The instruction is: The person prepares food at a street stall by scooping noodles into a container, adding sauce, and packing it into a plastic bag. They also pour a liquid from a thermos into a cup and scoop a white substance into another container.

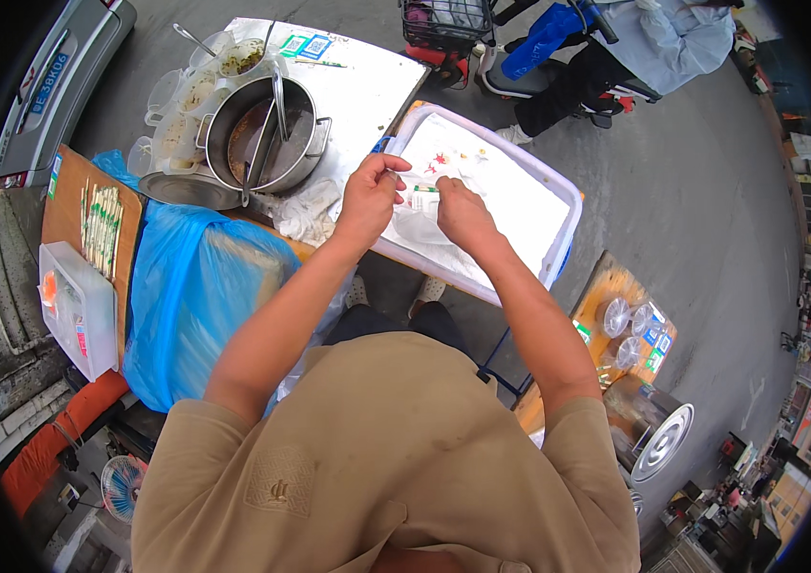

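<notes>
One pale tray [525, 218]; two hands [363, 205] [467, 214] with one translucent bag [415, 229]

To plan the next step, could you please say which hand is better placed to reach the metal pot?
Probably the left hand: it is nearer the pot, while the right hand is farther, over the white tray.

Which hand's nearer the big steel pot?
Left: the left hand is right of the pot, a gap between; the right hand is farther right, over the pale tray.
</notes>
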Demonstrator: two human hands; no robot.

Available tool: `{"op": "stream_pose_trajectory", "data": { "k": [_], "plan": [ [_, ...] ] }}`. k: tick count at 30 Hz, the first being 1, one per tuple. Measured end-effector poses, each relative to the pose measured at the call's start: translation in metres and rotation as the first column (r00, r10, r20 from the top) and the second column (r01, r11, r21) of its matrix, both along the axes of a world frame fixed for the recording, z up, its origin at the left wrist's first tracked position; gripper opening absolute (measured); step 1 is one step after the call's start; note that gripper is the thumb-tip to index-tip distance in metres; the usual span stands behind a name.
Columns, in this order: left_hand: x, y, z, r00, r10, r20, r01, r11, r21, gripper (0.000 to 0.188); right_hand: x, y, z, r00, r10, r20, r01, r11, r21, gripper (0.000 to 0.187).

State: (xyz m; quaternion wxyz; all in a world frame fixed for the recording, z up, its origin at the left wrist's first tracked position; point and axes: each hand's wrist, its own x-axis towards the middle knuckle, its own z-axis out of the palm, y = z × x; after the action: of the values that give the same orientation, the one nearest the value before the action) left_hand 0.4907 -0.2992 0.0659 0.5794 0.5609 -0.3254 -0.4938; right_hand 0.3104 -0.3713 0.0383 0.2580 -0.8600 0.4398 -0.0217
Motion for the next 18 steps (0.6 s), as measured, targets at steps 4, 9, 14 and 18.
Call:
{"op": "stream_pose_trajectory", "data": {
  "k": [4, 9, 14, 18],
  "plan": [
    [-0.006, 0.003, -0.005, 0.995, -0.025, -0.101, 0.021, 0.999, -0.044, 0.024, -0.015, -0.014, -0.007, 0.950, -0.108, -0.292, 0.092, 0.993, -0.069, 0.021],
    [-0.018, -0.003, -0.006, 0.994, -0.086, -0.073, 0.086, 0.996, -0.007, 0.023, -0.022, -0.005, 0.012, 0.994, -0.081, -0.074, 0.072, 0.990, -0.125, 0.038],
    [-0.039, -0.021, -0.016, 0.856, -0.332, 0.395, 0.375, 0.926, -0.033, 0.023, -0.035, -0.012, 0.031, 0.936, -0.350, 0.041, 0.347, 0.892, -0.289, 0.076],
    [-0.074, -0.043, -0.042, 0.491, -0.485, 0.723, 0.553, 0.815, 0.172, 0.035, -0.063, -0.041, 0.001, 0.873, -0.487, 0.035, 0.473, 0.825, -0.310, 0.064]
  ]
}}
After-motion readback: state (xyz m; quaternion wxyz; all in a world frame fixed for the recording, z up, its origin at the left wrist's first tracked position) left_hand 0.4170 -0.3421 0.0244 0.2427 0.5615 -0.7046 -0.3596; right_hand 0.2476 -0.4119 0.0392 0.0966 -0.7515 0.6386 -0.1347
